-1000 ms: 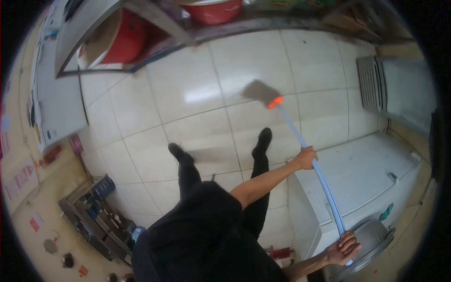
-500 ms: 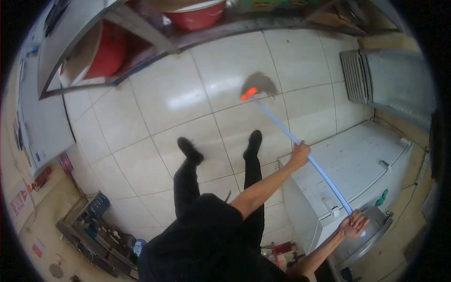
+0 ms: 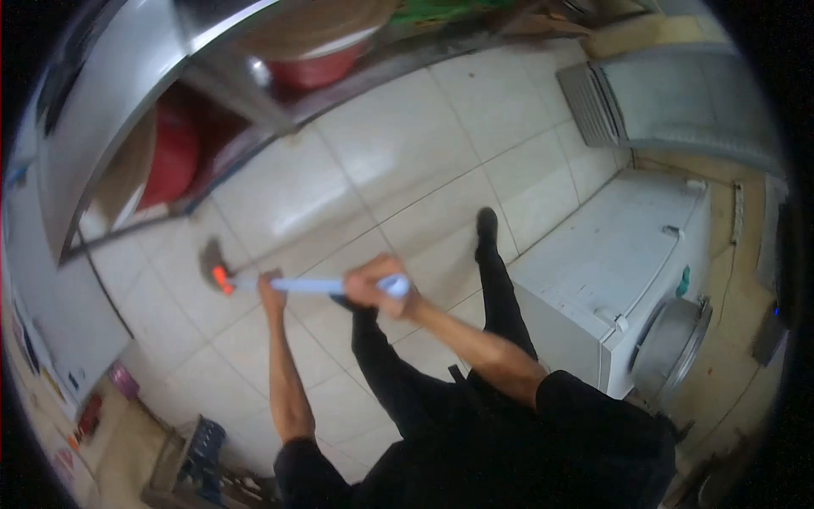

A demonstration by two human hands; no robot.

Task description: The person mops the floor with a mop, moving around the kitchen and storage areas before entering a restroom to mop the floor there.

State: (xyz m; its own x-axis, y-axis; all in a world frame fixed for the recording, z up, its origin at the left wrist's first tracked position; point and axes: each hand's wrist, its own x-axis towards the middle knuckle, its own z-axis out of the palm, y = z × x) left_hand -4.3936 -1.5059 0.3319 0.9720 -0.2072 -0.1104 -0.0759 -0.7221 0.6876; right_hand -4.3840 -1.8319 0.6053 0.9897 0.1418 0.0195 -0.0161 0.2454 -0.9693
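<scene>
A mop runs across the left half of the view, with its pale blue handle (image 3: 315, 286) pointing left and its orange collar (image 3: 223, 280) above a dark head (image 3: 212, 254) on the floor. My left hand (image 3: 271, 293) grips the shaft near the collar. Farther up, my right hand (image 3: 371, 284) is wrapped round the handle close to its upper end. Motion blurs the right hand and the mop head somewhat.
Pale floor tiles (image 3: 415, 153) spread around my feet. Red basins (image 3: 174, 157) sit under a metal table (image 3: 127, 110) at upper left. On the right are a white chest freezer (image 3: 610, 246), a metal pot (image 3: 666, 343) and a grey appliance (image 3: 695, 102).
Both hands have swung the mop from the right side to the left. Its head has moved across the floor to the left and nearer. The view has shifted and my feet are farther apart.
</scene>
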